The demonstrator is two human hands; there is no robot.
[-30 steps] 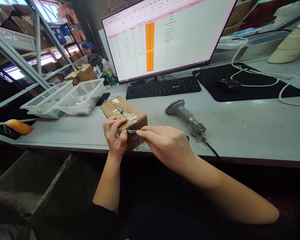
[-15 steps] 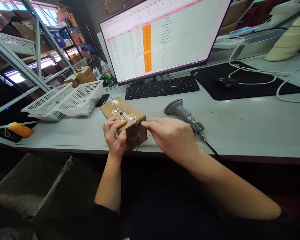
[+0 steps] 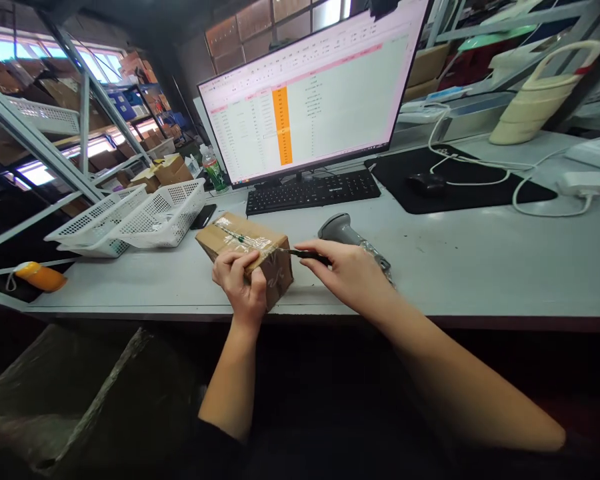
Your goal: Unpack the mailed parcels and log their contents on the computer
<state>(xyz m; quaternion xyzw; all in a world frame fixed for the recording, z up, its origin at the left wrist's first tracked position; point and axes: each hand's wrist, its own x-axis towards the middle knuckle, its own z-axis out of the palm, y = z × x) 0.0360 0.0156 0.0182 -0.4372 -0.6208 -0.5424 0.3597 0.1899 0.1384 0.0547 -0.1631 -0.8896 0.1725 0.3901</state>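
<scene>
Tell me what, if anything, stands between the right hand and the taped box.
Only the slim dark tool held in the right hand itself, its tip at the taped box's upper edge. Nothing else visible blocks that gap; the gray scanner lies beyond the hand, off that line.

Bright windows (image 3: pixel 0 46), dim lower foreground.

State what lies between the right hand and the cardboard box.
In the head view, a slim dark tool, pinched in the right hand, spans the gap, its thin tip at the taped upper edge of the cardboard box.
</scene>
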